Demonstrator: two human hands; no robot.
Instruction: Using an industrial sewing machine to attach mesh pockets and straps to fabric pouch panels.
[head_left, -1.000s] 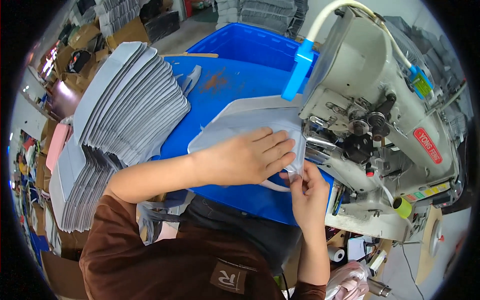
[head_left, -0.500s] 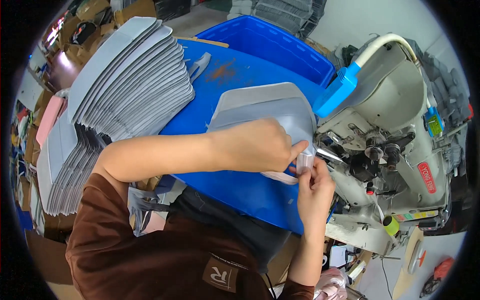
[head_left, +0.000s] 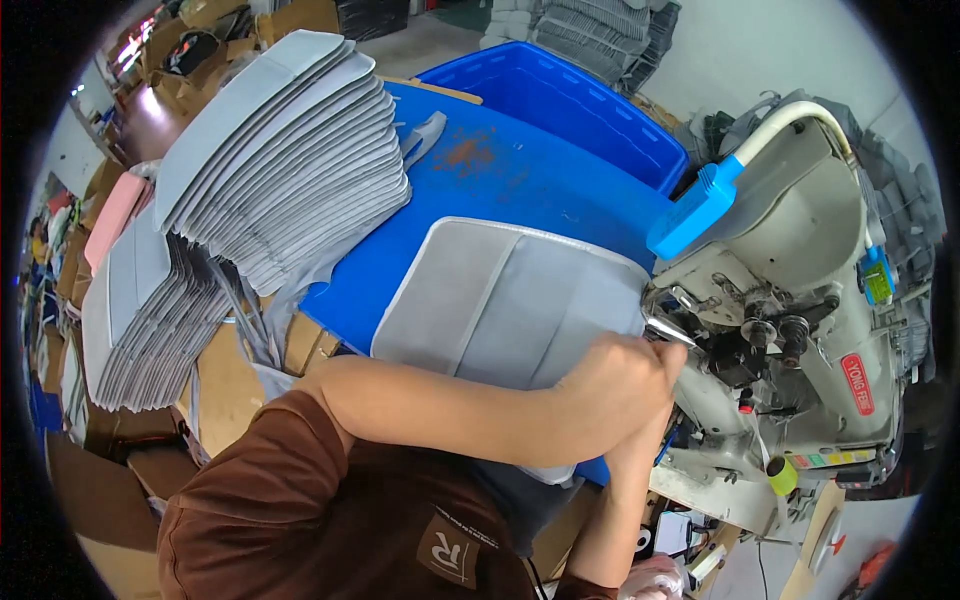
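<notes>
Grey panel: best kept flat toward sewing machine, 3 o'clock. Left hand curled, my right hand mostly hidden; I can't tell either grip.

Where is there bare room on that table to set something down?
The blue tabletop is mostly bare between the stacked grey pieces, the blue bin and the grey panel, with reddish-brown smudges near the stack. It's crowded beside the sewing machine, where the left hand is over the panel.
</notes>
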